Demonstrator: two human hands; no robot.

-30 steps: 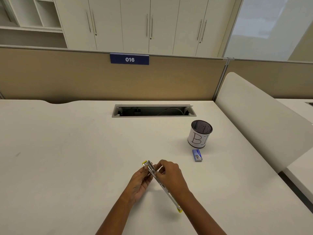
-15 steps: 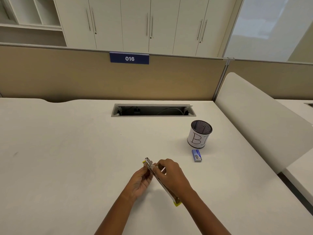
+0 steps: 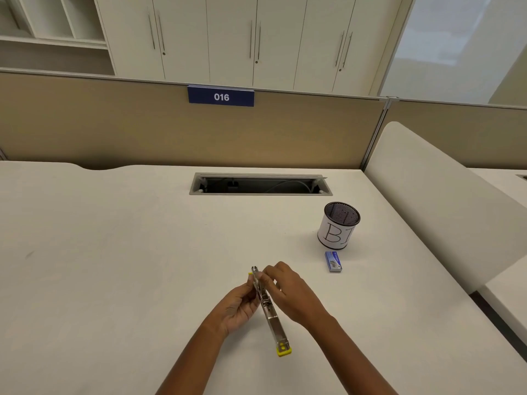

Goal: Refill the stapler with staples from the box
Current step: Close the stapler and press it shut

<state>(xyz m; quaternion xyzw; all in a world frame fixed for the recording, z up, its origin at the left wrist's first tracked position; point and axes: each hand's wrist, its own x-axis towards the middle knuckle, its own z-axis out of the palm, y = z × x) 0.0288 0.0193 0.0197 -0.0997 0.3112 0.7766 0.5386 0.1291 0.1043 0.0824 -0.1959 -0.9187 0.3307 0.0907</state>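
A metal stapler (image 3: 271,312) with yellow ends is unfolded flat and held above the desk, its long axis running away from me. My left hand (image 3: 238,305) grips its far half from the left. My right hand (image 3: 289,292) pinches the far end from the right; whether staples are between those fingertips cannot be told. A small blue staple box (image 3: 333,261) lies closed on the desk, to the right of my hands and apart from them.
A mesh pen cup (image 3: 339,225) with a white label marked "B1" stands just behind the box. A cable slot (image 3: 260,184) opens in the desk farther back. A beige partition (image 3: 142,129) and a curved white divider (image 3: 445,206) bound the desk.
The stapler has swung from a diagonal to pointing nearly straight away from me, its near yellow end now plainly visible. Both hands kept their hold and shifted slightly.
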